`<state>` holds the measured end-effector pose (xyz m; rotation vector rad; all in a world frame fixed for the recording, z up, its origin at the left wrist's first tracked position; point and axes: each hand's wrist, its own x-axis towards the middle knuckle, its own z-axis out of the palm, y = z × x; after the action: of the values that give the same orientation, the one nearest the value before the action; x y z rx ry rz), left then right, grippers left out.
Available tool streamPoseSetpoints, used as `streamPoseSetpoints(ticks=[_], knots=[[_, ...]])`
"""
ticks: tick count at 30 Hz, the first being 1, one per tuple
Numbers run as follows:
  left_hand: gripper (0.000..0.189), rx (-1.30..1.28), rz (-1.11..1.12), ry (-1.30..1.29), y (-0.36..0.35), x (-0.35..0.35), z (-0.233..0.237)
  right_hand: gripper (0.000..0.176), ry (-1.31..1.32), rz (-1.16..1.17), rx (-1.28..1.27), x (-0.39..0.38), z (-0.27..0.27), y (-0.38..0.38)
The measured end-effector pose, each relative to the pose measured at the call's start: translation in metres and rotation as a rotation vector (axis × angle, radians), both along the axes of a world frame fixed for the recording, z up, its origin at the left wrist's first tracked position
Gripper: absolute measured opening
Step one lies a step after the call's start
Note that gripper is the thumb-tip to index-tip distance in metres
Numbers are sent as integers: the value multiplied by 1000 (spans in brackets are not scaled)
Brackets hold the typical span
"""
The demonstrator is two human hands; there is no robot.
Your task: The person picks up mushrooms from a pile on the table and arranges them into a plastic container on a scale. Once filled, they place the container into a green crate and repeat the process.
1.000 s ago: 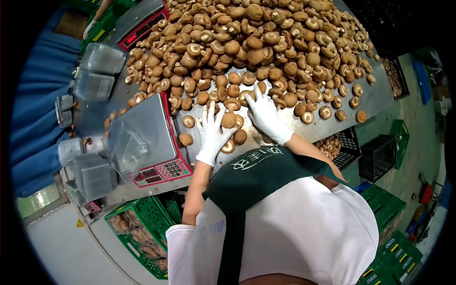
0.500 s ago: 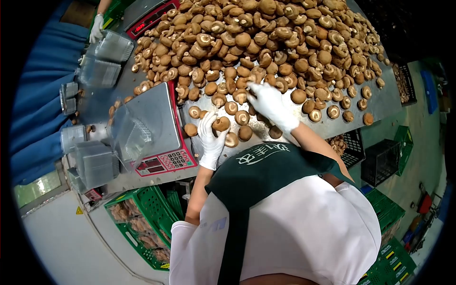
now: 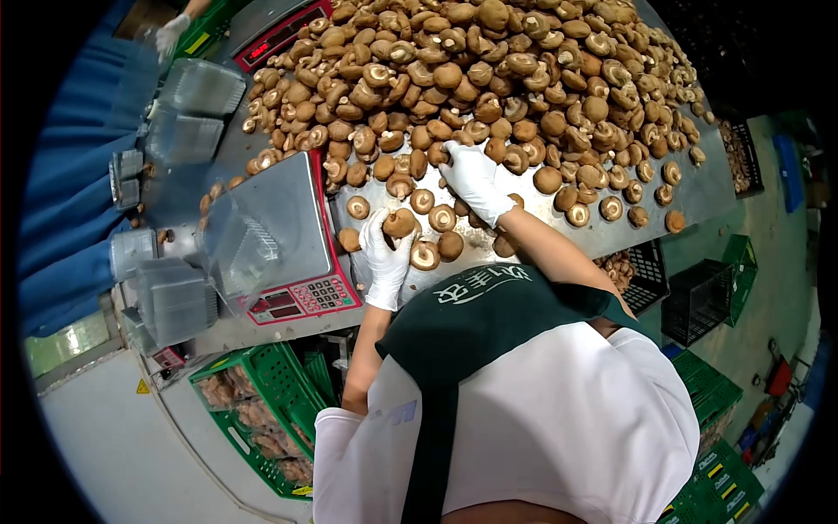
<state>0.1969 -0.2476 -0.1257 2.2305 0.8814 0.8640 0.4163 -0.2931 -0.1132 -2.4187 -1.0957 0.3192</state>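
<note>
My left hand (image 3: 385,262), in a white glove, holds a brown mushroom (image 3: 400,223) between its fingers, just right of the red-edged scale (image 3: 301,236). My right hand (image 3: 472,179), also gloved, has its fingertips at a mushroom along the near edge of the big mushroom pile (image 3: 524,61); whether it grips one is hard to make out. Between and below my hands, several loose mushrooms (image 3: 425,255) lie on the metal table (image 3: 541,210), some with gills up. A clear plastic tray (image 3: 247,262) rests on the scale.
Stacked clear trays (image 3: 179,301) stand left of the scale. Another person's gloved hand (image 3: 172,35) is at the upper left, near more trays (image 3: 202,86) and a second scale (image 3: 281,37). Green crates (image 3: 262,419) with packed mushrooms sit below; a black crate (image 3: 698,301) is at right.
My right hand has shifted slightly left. My left hand, still with its mushroom, has moved slightly left. The other person's hand has moved up, away from the trays.
</note>
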Motion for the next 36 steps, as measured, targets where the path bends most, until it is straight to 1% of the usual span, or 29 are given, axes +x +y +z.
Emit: streamPoseSetpoints(ticks=[2, 3, 6, 8, 11, 13, 14, 15, 17, 18, 19, 20, 21, 22, 23, 25, 26, 27, 29, 30, 32, 33, 35, 36], knots=[[66, 16, -8, 17, 1, 3, 3, 47, -37, 61, 31, -2, -3, -1], [66, 35, -10, 33, 2, 5, 5, 47, -39, 61, 34, -3, -2, 2], [65, 22, 4, 47, 5, 10, 6, 40, -103, 70, -12, -10, -4, 13], [65, 25, 1, 48, 8, 15, 8, 40, -128, 93, -41, -5, -14, 19], [64, -23, 17, 15, 9, 19, 10, 41, -133, 130, -66, -1, 1, 9], [65, -42, 27, -1, 7, 20, 15, 41, 89, 57, 134, 0, 17, -2], [65, -44, 32, -1, 6, 20, 16, 44, 205, 44, 67, 3, 22, -5], [65, -58, 33, -5, 6, 20, 18, 44, 205, 51, 64, 5, 33, -12], [66, -76, 42, -7, 2, 20, 25, 42, 782, 6, 267, 6, 55, -31], [66, -147, 48, -54, -1, 21, 33, 47, 929, 84, 525, 8, 43, -38], [66, -219, 52, -100, -4, 23, 39, 52, 1153, 77, 416, 15, 56, -51], [66, -222, 54, -99, -7, 25, 44, 57, 1348, 171, 443, 22, 38, -62], [65, -133, -6, -76, -10, 27, 49, 62, 1542, 266, 470, 22, 34, -66], [65, -44, -67, -55, -13, 31, 54, 72, 1632, 232, 466, 18, 39, -77], [64, 53, -172, -36, -15, 35, 61, 66, 1803, 301, 552, 13, 31, -83], [66, 142, -396, -56, -20, 48, 75, 74, 1933, 337, 526, 1, 33, -90], [72, 199, -478, 47, -23, 51, 77, 80, 1967, 289, 532, -5, 12, -94], [78, 176, -455, 47, -28, 55, 75, 78, 1905, 335, 555, -9, 18, -95], [80, 91, -477, 170, -25, 56, 79, 66, 2052, 301, 435, -6, 27, -103], [80, 91, -480, 171, -24, 56, 84, 66, 2053, 299, 439, -4, 15, -107], [82, 195, -591, 332, -21, 58, 93, 55, 2030, 417, 487, 0, -18, -116], [82, 194, -598, 329, -21, 60, 93, 55, 2027, 411, 492, -1, -11, -116], [84, 20, -703, 311, -19, 64, 92, 46, 2086, 261, 484, -2, 6, -117], [88, -143, -753, 290, -14, 68, 92, 42, 2028, 321, 542, 1, 14, -115]])
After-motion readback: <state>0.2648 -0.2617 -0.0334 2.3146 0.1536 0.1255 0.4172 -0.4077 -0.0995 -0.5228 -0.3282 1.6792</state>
